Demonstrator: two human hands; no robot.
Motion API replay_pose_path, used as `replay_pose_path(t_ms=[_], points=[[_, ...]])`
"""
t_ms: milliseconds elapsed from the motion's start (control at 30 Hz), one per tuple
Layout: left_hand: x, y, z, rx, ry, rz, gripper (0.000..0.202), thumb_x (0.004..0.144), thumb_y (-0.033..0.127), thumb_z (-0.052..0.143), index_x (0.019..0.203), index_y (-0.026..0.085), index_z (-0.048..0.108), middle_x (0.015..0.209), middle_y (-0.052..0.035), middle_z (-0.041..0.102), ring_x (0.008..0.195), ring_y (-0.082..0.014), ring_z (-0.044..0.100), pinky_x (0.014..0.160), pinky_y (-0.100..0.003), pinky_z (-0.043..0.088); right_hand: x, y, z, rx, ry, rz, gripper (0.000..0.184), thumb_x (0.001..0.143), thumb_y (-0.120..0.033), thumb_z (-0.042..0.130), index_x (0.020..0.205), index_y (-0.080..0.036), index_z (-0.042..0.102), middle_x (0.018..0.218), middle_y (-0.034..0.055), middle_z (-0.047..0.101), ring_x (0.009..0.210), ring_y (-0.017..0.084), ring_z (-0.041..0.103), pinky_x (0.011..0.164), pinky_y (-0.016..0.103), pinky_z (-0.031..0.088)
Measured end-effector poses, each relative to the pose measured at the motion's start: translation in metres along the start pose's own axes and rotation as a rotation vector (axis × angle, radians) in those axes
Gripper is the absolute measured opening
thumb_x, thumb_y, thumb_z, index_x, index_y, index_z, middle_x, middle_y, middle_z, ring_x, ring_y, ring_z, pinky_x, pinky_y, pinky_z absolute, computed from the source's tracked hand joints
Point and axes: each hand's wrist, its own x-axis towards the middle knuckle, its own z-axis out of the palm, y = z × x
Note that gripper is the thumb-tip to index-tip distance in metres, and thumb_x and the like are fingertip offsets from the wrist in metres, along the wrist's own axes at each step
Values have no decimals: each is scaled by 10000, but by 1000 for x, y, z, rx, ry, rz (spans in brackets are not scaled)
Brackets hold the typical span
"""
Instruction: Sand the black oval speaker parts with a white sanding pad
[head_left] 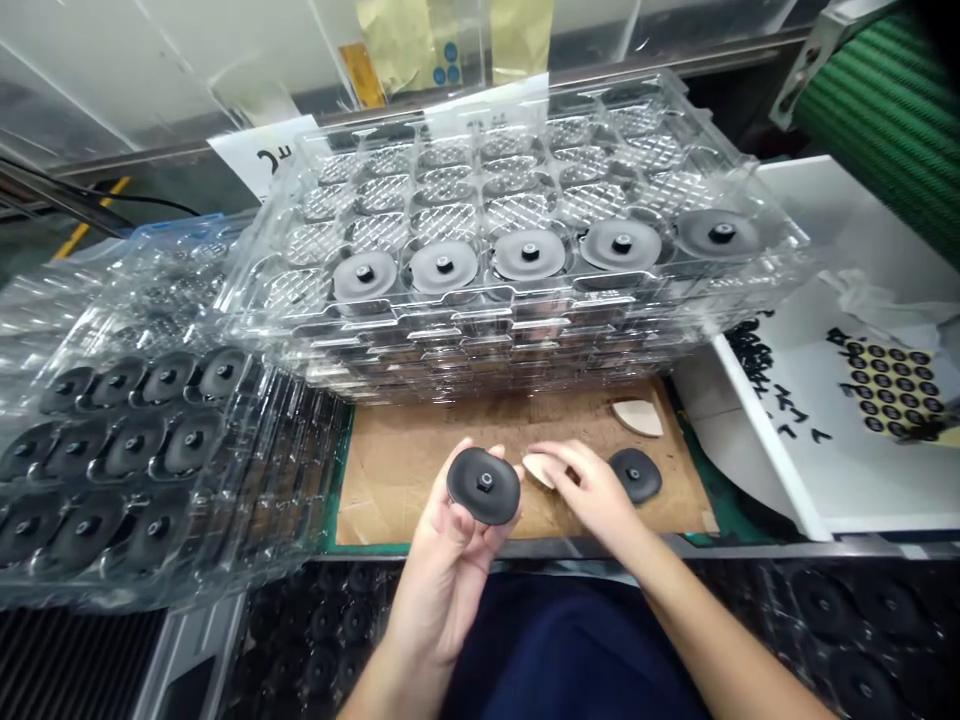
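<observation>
Left hand [442, 570] holds black disc [484, 485]; right hand [592, 490] pinches beige pad [538, 468].

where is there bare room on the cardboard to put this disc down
The brown cardboard mat is bare at its left end, between the filled clear tray and the left hand holding the round black disc. Crowded by the right hand: beige wedge, second black disc.

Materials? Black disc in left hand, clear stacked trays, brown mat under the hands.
Black disc in left hand: likely moulded plastic or rubber, matte, no glare.
Stacked trays: thin clear formed plastic, glossy, see-through with highlights.
Mat: cardboard, brown, dull, scuffed.
</observation>
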Motion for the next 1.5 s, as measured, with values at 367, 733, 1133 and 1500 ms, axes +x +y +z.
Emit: replay_pose_path(t_ms=[367,733,1133,1500], points=[[0,2,-7,-83,87,88,500,708,406,702,1173,268,582,1211,-85,662,1091,-268,628,906,-350,530,-25,25,34,-142,138,-14,263,843,-331,548,1057,-212,643,1103,123,616,1061,307,490,917,499,400],[-3,7,-22,-108,137,224,496,650,333,782,1113,283,609,1214,-65,653,1100,-247,618,917,-329,507,-1,-35,8,226,-50,103,295,891,-401,452,957,-164,617,761,36,679,632,156,628,546,251,498],[-10,6,-30,-28,195,387,532,510,271,858,1004,306,663,1078,13,722,980,-163,668,814,-181,528,4,-138,-13,131,-222,-224,183,888,-155,473,985,-159,628,930,51,707,802,145,664,709,227,509],[-10,6,-21,-19,162,387,539,521,293,849,1019,342,649,1101,29,712,999,-218,671,802,-244,558,3,-143,-24,235,-293,-237,183,882,-163,496,999,-168,637,916,16,702,742,106,639,683,187,485]])
